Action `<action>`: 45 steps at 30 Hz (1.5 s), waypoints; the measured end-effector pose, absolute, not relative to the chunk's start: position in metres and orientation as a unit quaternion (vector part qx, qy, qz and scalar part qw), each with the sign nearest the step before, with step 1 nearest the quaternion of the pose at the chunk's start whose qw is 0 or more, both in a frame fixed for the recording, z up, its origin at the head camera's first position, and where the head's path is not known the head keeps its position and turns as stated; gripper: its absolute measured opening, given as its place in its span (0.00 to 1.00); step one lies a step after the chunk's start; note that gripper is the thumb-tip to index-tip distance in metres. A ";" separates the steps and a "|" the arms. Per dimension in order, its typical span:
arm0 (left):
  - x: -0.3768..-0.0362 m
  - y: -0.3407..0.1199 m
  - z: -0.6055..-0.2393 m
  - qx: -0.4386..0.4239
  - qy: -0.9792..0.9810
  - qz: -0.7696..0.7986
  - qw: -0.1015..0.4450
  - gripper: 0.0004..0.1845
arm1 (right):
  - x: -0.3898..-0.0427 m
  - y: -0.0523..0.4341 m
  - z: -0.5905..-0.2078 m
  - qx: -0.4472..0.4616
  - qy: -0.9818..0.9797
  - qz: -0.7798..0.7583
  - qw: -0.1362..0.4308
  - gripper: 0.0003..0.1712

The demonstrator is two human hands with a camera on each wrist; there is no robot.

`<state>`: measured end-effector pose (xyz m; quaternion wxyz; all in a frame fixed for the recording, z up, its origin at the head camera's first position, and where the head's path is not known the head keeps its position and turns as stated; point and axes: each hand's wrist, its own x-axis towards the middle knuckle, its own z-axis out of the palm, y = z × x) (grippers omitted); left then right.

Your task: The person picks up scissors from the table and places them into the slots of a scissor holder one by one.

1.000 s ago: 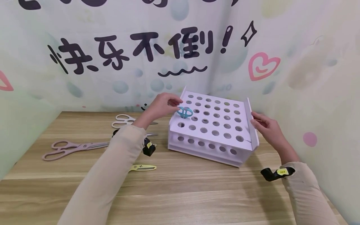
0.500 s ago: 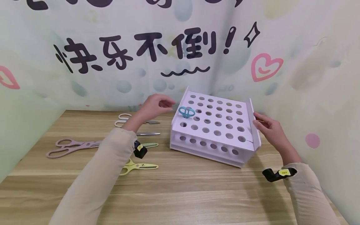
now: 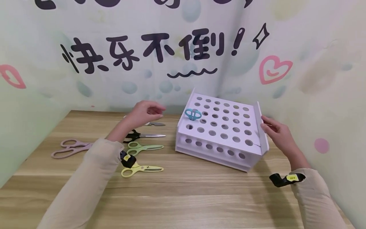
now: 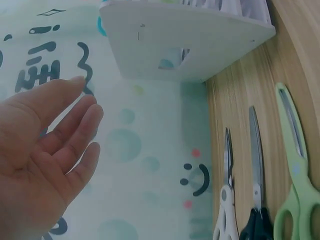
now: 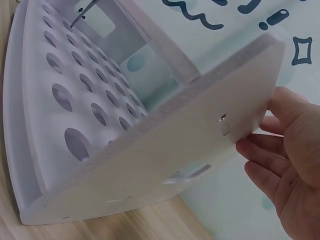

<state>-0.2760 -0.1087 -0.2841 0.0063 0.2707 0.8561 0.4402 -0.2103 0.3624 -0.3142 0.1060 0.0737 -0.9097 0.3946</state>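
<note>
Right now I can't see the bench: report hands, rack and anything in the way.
Left hand open, holding nothing. Right hand touching the white rack side panel. Blue scissors standing in a rack hole. Nothing in the way.

Bare wooden table (image 3: 183,197) lies open in front; scissors (image 3: 143,147) crowd the left beside the rack (image 3: 221,130).

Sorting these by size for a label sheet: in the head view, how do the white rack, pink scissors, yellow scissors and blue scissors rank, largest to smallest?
1. white rack
2. pink scissors, partly hidden by the sleeve
3. yellow scissors
4. blue scissors, only its handles show above the rack, so its true size is unsure
</note>
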 end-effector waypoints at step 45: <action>-0.202 -0.214 -0.355 0.254 0.882 0.369 0.148 0.22 | -0.210 0.361 -0.318 0.077 -0.889 0.435 0.118 0.30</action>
